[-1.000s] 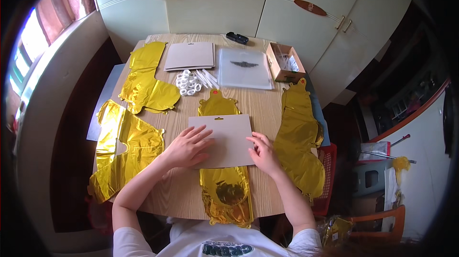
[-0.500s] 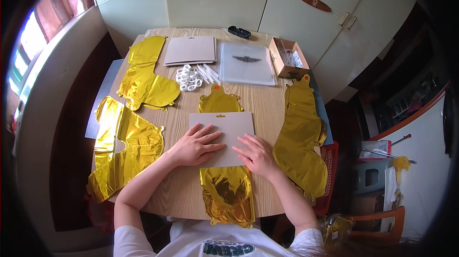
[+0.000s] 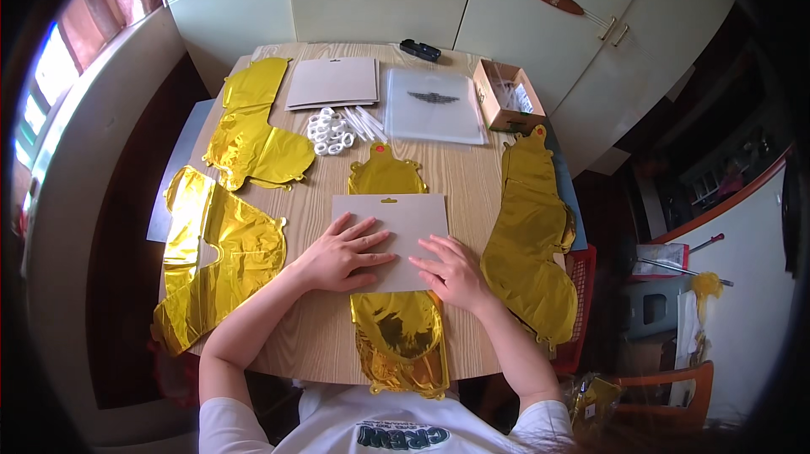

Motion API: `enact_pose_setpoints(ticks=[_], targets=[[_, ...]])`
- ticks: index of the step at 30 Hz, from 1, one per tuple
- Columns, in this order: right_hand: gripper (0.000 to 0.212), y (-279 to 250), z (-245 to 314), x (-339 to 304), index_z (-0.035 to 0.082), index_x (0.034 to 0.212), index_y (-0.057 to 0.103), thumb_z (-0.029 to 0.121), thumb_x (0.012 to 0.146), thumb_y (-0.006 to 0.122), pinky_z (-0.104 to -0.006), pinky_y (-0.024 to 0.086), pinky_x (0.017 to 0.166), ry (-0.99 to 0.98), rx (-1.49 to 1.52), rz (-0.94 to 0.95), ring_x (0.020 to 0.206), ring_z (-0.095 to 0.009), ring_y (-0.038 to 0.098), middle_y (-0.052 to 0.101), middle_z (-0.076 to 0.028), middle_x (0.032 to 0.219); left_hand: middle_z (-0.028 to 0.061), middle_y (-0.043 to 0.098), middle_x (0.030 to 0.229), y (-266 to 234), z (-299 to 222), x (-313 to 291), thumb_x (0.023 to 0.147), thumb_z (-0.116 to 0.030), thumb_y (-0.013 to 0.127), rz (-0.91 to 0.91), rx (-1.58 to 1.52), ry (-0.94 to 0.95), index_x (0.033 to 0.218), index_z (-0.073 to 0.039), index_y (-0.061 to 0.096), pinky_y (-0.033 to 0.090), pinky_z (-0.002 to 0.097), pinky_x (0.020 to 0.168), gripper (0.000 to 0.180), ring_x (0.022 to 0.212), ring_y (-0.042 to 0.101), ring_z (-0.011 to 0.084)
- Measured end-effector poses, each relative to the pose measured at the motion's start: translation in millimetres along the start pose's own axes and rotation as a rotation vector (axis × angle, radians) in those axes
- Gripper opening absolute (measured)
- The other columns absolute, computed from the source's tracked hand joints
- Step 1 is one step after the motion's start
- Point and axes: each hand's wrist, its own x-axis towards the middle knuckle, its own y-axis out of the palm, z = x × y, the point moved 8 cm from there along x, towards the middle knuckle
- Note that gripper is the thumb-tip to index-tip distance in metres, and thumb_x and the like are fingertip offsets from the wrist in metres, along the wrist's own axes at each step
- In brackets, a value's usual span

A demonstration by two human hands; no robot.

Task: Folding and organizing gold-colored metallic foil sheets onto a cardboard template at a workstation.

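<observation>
A grey-beige cardboard sheet [image 3: 405, 222] with a hanging slot at its top edge lies across a flat gold foil balloon [image 3: 396, 323]. The balloon sticks out above and below the sheet; its middle is hidden. My left hand [image 3: 346, 253] rests flat on the sheet's left half with fingers spread. On the right half lies my right hand [image 3: 453, 268], fingers stretched out over the lower right edge. Neither hand grips anything. Further flat gold foil balloons lie at the left front [image 3: 224, 272], left back [image 3: 253, 125] and right [image 3: 527, 239].
Behind the sheet are white rings [image 3: 331, 129], white sticks [image 3: 364, 123], a stack of cardboard sheets [image 3: 333, 83] and clear plastic bags [image 3: 434, 121]. A small box [image 3: 506, 99] holds plastic packets at the back right. A black object [image 3: 420, 51] lies at the table's [image 3: 295, 336] far edge.
The whole view has shifted slightly, so the table things sit a little higher. Both hands stay flat on the cardboard sheet, almost unmoved.
</observation>
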Motion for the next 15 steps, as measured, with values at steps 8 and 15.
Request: enact_pose_setpoints(ticks=[8, 15], targets=[[0.026, -1.5, 1.6, -1.6, 0.019, 0.106, 0.075, 0.023, 0.081, 0.073, -0.0437, 0.039, 0.106, -0.005, 0.015, 0.011, 0.121, -0.026, 0.052, 0.062, -0.007, 0.123, 0.0065, 0.042, 0.149, 1.0, -0.4, -0.7, 0.085, -0.043, 0.064, 0.008, -0.013, 0.015, 0.134, -0.035, 0.056, 0.016, 0.0600, 0.114, 0.050, 0.142, 0.031, 0.0337], [0.026, -0.3, -0.1, -1.7, 0.019, 0.107, 0.074, 0.024, 0.081, 0.073, -0.0440, 0.038, 0.107, 0.006, 0.031, 0.027, 0.122, -0.027, 0.051, 0.061, -0.007, 0.124, 0.0072, 0.044, 0.148, -1.9, -1.8, -0.6, 0.084, -0.043, 0.065, -0.004, -0.013, 0.027, 0.132, -0.036, 0.058, 0.019, 0.0601, 0.112, 0.049, 0.140, 0.035, 0.0333]])
